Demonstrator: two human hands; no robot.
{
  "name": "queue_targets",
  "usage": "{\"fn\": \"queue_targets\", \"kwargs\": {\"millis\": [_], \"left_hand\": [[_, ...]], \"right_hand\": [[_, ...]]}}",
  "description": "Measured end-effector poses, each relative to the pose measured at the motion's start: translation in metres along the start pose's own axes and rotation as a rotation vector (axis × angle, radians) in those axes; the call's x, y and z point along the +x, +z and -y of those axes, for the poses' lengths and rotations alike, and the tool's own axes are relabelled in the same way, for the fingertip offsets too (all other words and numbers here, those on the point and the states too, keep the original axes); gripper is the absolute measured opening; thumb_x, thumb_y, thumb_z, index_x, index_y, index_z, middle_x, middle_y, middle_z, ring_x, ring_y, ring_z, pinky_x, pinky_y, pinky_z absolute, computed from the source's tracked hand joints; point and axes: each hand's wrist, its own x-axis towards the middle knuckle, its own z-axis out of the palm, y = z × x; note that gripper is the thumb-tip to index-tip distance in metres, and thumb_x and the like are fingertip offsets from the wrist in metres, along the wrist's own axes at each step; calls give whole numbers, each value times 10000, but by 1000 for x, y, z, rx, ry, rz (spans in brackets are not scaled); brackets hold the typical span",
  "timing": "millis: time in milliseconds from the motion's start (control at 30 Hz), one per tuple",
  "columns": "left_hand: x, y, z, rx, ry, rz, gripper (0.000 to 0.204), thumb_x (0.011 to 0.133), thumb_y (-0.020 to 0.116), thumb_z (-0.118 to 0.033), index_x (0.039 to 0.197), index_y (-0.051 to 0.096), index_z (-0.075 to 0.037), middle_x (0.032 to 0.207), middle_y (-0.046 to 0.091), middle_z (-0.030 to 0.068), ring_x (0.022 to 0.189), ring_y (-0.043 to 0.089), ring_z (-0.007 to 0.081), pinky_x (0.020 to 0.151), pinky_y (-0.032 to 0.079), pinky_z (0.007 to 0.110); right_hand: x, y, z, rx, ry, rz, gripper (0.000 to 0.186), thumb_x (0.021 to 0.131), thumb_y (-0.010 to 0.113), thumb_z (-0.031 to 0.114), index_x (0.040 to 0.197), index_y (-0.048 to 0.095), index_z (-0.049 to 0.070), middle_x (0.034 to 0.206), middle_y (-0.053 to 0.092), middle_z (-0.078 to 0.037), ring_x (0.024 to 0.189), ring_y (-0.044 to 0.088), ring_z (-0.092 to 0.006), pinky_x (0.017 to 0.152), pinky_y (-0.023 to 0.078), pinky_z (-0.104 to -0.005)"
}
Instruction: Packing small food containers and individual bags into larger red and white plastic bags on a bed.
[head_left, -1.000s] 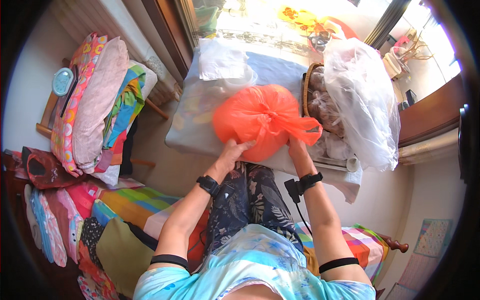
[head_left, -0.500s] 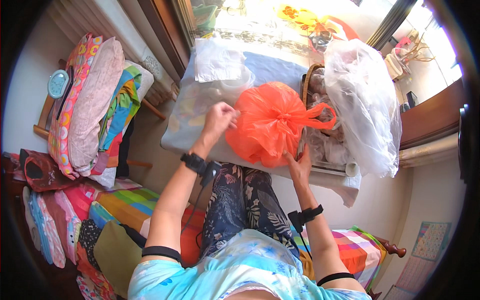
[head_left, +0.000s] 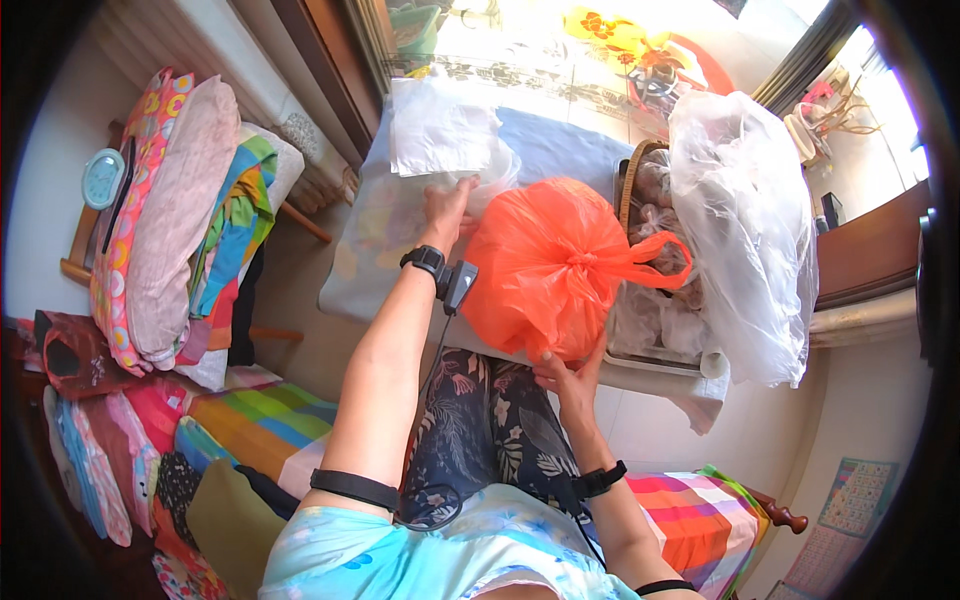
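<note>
The right hand (head_left: 572, 385) lies against the near lower edge of a bulging orange-red plastic bag (head_left: 540, 270), thumb and fingers parted along it; whether they pinch the film or only steady it, I cannot tell. The left hand (head_left: 450, 210) is at the bag's far left flank, fingers stretched over clear plastic (head_left: 500, 185); whether they grasp it, I cannot tell either. So the orange-red bag sits between the two hands, directly ahead of the right and just beside the left, resting on a table with a pale blue cloth (head_left: 350, 270). Its gathered knot (head_left: 582, 260) faces up, ahead of the right hand, and a handle loop (head_left: 670, 245) sticks out to the right.

Just beyond the left fingertips, white sheets (head_left: 440, 135) lie on the clear plastic. To the right of the right hand, past the bag, a tray (head_left: 655, 368) and a wicker basket rim (head_left: 628, 195) surround clear-wrapped bundles (head_left: 655, 220), partly hidden by a large translucent plastic bag (head_left: 745, 240).

Behind the hands, black bands circle the left wrist (head_left: 425, 262) and right wrist (head_left: 600, 480), with dark patterned trousers (head_left: 520, 430) between the forearms. Well to the left of the left hand are a pale pink cushion (head_left: 185, 220) and a light blue clock (head_left: 103, 180); lower on that side, checked cloth (head_left: 265, 420) spreads beside folded clothes (head_left: 100, 450).
</note>
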Motion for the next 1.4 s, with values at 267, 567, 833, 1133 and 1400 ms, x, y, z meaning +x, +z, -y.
{"fn": "queue_targets", "kwargs": {"millis": [267,567,833,1133,1400], "left_hand": [[18,-20,-26,113,91,18,314,736,506,10,1009,517,165,810,628,278,539,665,384,396,541,401],[-7,-95,-34,687,313,-171,343,732,516,-26,1044,585,99,776,666,228,491,658,318,439,533,355],[-36,-127,-23,651,376,-95,360,739,523,-20,1074,557,108,827,659,239,553,669,318,445,543,359],[-31,-140,-8,845,542,-106,348,742,542,-45,1061,574,91,846,656,269,638,678,350,558,558,393],[-26,-142,-6,724,387,-33,282,754,516,-47,999,576,78,786,657,255,575,669,339,549,548,401]], "right_hand": [[23,7,-17,430,32,-59,966,794,651,9,1502,16,177,1455,246,-169,1170,498,-329,772,569,-394],[43,41,-15,447,-82,-139,735,776,615,-22,1376,220,136,1359,380,-143,1170,506,-311,794,571,-422],[81,51,1,510,-110,-116,493,863,552,17,1311,368,108,1253,516,-116,1064,599,-270,725,577,-399],[134,68,21,607,-82,-300,474,852,488,-21,1295,399,125,1248,526,-118,1067,598,-304,716,580,-464],[196,73,30,615,-152,-287,383,877,447,10,1238,477,132,1147,580,-90,935,642,-288,619,580,-436]]}}
